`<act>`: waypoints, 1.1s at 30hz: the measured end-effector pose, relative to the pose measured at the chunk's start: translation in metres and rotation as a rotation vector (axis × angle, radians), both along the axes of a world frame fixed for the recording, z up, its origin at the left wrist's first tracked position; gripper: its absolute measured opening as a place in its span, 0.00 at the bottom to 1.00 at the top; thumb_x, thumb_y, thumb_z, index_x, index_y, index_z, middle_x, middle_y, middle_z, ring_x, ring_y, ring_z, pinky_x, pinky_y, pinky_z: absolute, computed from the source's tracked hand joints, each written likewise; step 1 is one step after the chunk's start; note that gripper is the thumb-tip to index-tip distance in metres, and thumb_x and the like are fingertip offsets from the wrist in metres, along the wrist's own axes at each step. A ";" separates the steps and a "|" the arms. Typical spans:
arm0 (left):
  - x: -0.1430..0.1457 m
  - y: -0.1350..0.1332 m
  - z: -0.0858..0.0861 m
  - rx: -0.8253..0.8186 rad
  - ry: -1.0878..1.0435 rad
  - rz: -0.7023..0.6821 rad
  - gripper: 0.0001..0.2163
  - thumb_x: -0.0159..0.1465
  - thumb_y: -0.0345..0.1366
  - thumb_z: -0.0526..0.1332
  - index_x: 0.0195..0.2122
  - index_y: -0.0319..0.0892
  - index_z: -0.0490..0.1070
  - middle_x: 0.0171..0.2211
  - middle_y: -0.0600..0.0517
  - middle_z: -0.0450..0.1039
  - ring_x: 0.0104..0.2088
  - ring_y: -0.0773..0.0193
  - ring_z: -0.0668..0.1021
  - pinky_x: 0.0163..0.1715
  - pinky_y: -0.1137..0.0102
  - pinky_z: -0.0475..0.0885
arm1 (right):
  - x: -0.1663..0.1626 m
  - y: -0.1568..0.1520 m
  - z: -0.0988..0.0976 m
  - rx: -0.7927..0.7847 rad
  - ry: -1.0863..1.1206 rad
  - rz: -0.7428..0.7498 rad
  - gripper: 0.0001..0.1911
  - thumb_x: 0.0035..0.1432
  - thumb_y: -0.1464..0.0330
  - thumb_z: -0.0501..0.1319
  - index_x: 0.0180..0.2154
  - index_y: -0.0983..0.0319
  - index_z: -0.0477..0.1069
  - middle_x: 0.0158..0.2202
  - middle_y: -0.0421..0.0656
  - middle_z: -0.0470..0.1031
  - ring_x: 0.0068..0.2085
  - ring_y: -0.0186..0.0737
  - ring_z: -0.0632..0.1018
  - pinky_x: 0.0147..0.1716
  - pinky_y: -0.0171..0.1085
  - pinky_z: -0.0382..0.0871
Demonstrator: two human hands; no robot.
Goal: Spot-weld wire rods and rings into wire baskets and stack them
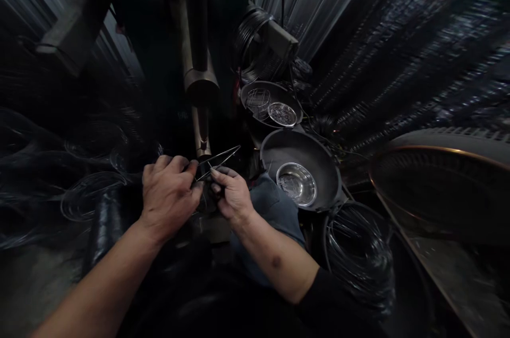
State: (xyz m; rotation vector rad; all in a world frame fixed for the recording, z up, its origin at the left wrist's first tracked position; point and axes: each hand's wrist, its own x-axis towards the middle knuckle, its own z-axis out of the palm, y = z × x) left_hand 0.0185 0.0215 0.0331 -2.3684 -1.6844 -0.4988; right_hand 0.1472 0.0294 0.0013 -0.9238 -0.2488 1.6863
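My left hand (169, 192) is closed, its fingers pinched on the near end of a bent piece of thin metal wire (223, 158). My right hand (231, 192) is closed too and grips the same wire from the right, thumb and forefinger pressed on it. The wire forms a narrow V that points up and to the right. Both hands meet just below a vertical metal post (200, 131) of a dark machine. My knee in blue jeans (274, 208) lies under the right hand.
A dark pan (319, 160) holds a small steel bowl (297, 184); behind it another pan (249, 96) holds a wire basket and a round mesh lid. A coil of wire (360, 253) lies at lower right. Wire rings (91, 194) are piled at the left. A big round tray (442, 189) stands at the right.
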 end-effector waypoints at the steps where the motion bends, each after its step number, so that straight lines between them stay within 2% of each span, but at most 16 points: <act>1: -0.001 0.002 0.001 0.005 0.002 -0.010 0.15 0.60 0.40 0.59 0.44 0.38 0.76 0.39 0.45 0.72 0.41 0.48 0.69 0.35 0.56 0.62 | 0.000 0.002 0.000 0.014 -0.003 0.003 0.08 0.37 0.73 0.68 0.22 0.65 0.70 0.17 0.35 0.69 0.15 0.22 0.60 0.15 0.26 0.52; 7: -0.006 0.016 0.009 -0.003 0.011 -0.032 0.16 0.60 0.40 0.58 0.44 0.38 0.76 0.39 0.44 0.72 0.41 0.47 0.69 0.35 0.55 0.62 | -0.003 0.015 0.007 0.062 -0.005 -0.004 0.06 0.37 0.74 0.67 0.22 0.66 0.70 0.18 0.37 0.70 0.15 0.22 0.59 0.16 0.26 0.51; 17: -0.007 0.039 0.032 -0.163 -0.006 -0.005 0.14 0.58 0.42 0.56 0.38 0.43 0.78 0.41 0.43 0.72 0.42 0.47 0.69 0.37 0.55 0.63 | -0.009 0.033 0.021 0.080 -0.014 -0.034 0.06 0.40 0.77 0.65 0.22 0.65 0.69 0.18 0.35 0.69 0.16 0.22 0.58 0.15 0.26 0.51; 28: -0.010 0.048 0.034 -0.207 -0.062 -0.008 0.10 0.56 0.43 0.58 0.29 0.46 0.77 0.39 0.46 0.73 0.43 0.49 0.70 0.39 0.56 0.62 | -0.009 0.037 0.020 0.080 0.004 -0.012 0.07 0.43 0.75 0.67 0.24 0.65 0.69 0.20 0.36 0.70 0.16 0.21 0.59 0.15 0.26 0.54; 33: -0.010 0.050 0.039 -0.221 -0.036 0.011 0.10 0.56 0.42 0.59 0.32 0.47 0.78 0.41 0.46 0.73 0.44 0.48 0.70 0.41 0.55 0.63 | -0.005 0.018 0.013 0.134 -0.097 0.086 0.12 0.39 0.70 0.70 0.30 0.63 0.74 0.23 0.36 0.73 0.20 0.26 0.69 0.18 0.27 0.60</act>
